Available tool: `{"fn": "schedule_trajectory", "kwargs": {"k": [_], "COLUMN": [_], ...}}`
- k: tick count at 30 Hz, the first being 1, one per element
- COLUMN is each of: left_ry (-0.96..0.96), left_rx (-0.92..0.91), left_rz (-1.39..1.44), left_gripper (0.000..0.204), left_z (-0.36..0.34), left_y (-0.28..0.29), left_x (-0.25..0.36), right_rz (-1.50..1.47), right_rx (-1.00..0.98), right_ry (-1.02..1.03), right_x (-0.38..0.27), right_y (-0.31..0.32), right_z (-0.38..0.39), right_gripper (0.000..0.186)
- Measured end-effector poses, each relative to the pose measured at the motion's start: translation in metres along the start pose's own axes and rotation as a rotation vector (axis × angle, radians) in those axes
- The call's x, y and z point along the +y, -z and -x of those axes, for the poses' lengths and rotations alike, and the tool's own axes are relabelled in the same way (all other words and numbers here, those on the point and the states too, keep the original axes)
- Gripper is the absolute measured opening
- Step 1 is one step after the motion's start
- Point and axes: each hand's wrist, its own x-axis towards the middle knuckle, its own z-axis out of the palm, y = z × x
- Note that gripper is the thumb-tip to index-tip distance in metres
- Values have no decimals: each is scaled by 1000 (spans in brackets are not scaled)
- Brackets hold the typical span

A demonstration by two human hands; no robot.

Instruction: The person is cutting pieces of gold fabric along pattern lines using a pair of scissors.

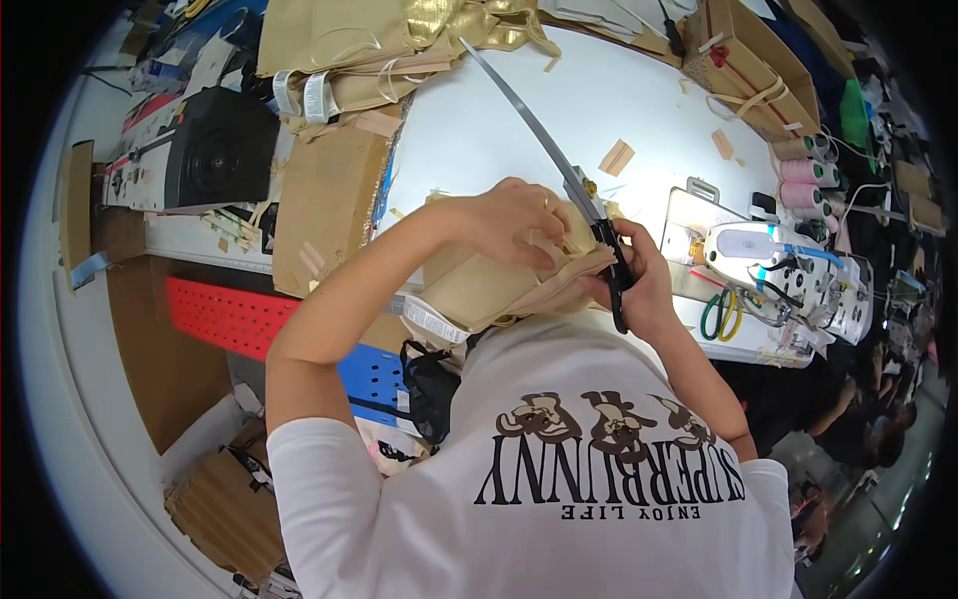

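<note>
Bent over a beige fabric piece (479,285) in front of my body, my left hand (504,225) grips its folds, the fingers curled and partly hidden by the cloth. A white label (432,319) hangs from the fabric's near left edge. Closed around the black handles of large scissors (539,128) is my right hand (644,283). The long silver blades point away to the far left, raised over the table, and look closed together. The fabric's right edge meets the handles beside my right fingers; whether these also pinch the cloth I cannot tell.
Stacked beige and gold fabric pieces (344,45) lie at the far left, by a black speaker-like box (222,148). A white sewing machine (763,250) stands right, near pink thread cones (798,172) and green-and-yellow-handled scissors (720,315). A cardboard box (743,75) sits far right.
</note>
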Motion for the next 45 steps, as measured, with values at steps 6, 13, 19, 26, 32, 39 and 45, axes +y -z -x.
{"fn": "schedule_trajectory", "kwargs": {"k": [6,13,19,26,32,39,45], "left_ry": [471,666,645,663,662,562,582], "left_rx": [-227,6,185,267,330,57,32], "left_rz": [735,622,771,856,907,713,725], "left_gripper": [31,45,48,47,36,41,40], "left_z": [0,0,4,4,14,37,32], "left_y": [9,-9,-24,-26,-11,49,26], "left_x": [1,12,4,-1,-1,31,15], "right_rz": [-9,-9,2,98,75,-86,-188], "right_rx": [124,112,114,112,-45,-279,-265], "right_ry": [-60,-72,-95,-62,45,-108,-29], "right_x": [-1,-1,-5,-7,5,-42,-25], "right_y": [3,4,5,14,19,2,-4], "right_z": [-10,-25,-32,-51,-57,-30,-20], "right_gripper": [60,61,62,63,62,59,58]}}
